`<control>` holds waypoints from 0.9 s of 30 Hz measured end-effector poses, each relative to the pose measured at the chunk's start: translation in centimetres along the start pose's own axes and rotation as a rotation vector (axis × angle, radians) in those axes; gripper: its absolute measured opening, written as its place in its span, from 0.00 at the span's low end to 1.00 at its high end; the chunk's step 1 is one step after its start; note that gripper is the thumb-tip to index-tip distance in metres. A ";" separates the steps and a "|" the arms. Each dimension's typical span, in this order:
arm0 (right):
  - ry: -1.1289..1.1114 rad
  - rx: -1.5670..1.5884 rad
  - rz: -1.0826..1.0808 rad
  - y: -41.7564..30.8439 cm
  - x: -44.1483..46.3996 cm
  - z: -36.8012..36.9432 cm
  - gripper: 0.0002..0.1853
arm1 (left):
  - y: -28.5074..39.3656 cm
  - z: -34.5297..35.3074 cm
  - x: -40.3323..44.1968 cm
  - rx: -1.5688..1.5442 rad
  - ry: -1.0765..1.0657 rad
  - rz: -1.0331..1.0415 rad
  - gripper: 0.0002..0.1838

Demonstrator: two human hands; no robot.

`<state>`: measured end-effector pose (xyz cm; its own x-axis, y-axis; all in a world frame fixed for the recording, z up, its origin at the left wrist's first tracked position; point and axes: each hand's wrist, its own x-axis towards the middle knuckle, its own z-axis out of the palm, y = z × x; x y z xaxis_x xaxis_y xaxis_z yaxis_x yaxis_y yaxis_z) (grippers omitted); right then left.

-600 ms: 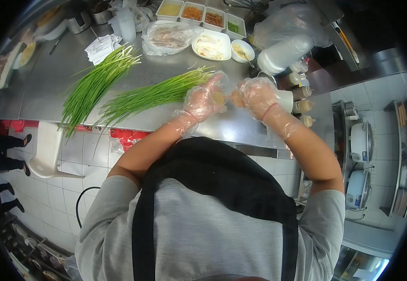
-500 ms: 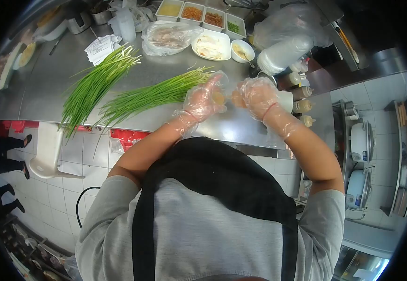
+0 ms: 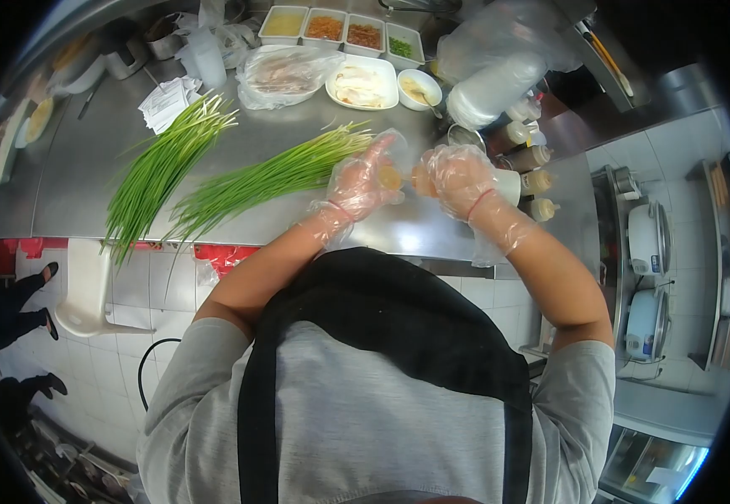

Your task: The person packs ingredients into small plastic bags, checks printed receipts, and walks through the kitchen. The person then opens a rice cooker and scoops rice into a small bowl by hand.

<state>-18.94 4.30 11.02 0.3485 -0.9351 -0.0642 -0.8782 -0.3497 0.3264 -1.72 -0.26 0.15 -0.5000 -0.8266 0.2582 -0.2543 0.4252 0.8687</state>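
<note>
Both my hands wear clear plastic gloves and face each other above the steel counter (image 3: 273,134). In my left hand (image 3: 358,183) is a small round yellowish thing (image 3: 390,177), with the fingers curled about it; its kind is not clear. My right hand (image 3: 459,178) is closed on a small tan thing (image 3: 420,180), mostly hidden by the fingers. A narrow gap separates the two things. Beside my left hand lies a bundle of garlic chives (image 3: 273,175), its pale ends close to the glove. A second bundle of chives (image 3: 163,172) lies farther left.
Squeeze bottles (image 3: 537,182) and a white cup (image 3: 508,186) stand right of my right hand. Along the back are food tubs (image 3: 325,42), a bagged item (image 3: 285,76), a white dish (image 3: 362,102) and a bowl (image 3: 418,104). A plastic chair (image 3: 88,286) is below left; people's legs show there.
The camera view has shifted slightly, so the counter items appear a little farther left. My hands stay close together, and the yellowish thing in my left hand shows more plainly.
</note>
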 end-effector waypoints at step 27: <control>0.126 1.185 0.416 4.3 -6.5 2.0 0.37 | 3.0 3.6 4.0 -0.137 -0.109 0.061 0.52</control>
<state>-25.62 8.78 10.91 -0.0528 -0.9974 -0.0486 -0.6600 0.0713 -0.7478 -7.43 -1.00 2.26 -0.6000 -0.7526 0.2712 -0.1094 0.4129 0.9042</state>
